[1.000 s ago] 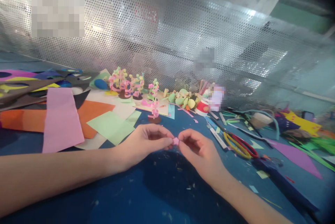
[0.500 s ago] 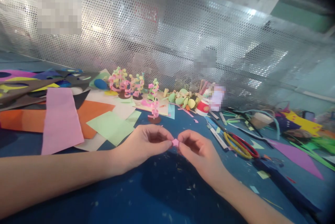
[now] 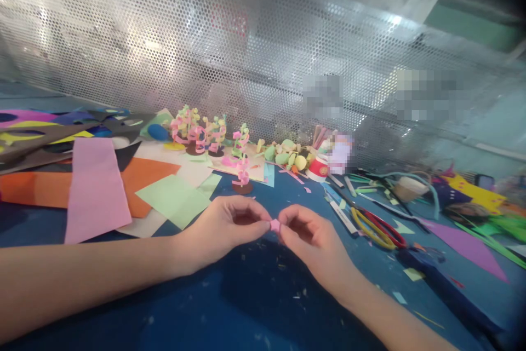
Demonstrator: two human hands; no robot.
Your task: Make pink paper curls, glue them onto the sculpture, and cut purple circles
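Observation:
A small pink star [image 3: 275, 225] is pinched between my two hands above the blue table [image 3: 197, 307]. My left hand [image 3: 226, 225] grips its left side with thumb and forefinger. On its right side, the thumb and forefinger of my right hand [image 3: 314, 236] close on it. Just beyond the hands stands a small pink curled-paper piece [image 3: 242, 173] on a round brown base [image 3: 242, 189]. Similar curly pink, green and yellow pieces [image 3: 197, 132] stand farther back.
Pink [image 3: 96, 192], orange [image 3: 150, 178] and green sheets [image 3: 176, 200] lie at the left. Scissors [image 3: 378, 230], a cutter [image 3: 342, 213] and a purple piece [image 3: 466, 247] are at the right. Behind a red-and-white cup [image 3: 318, 168] stands a perforated metal screen [image 3: 255, 66].

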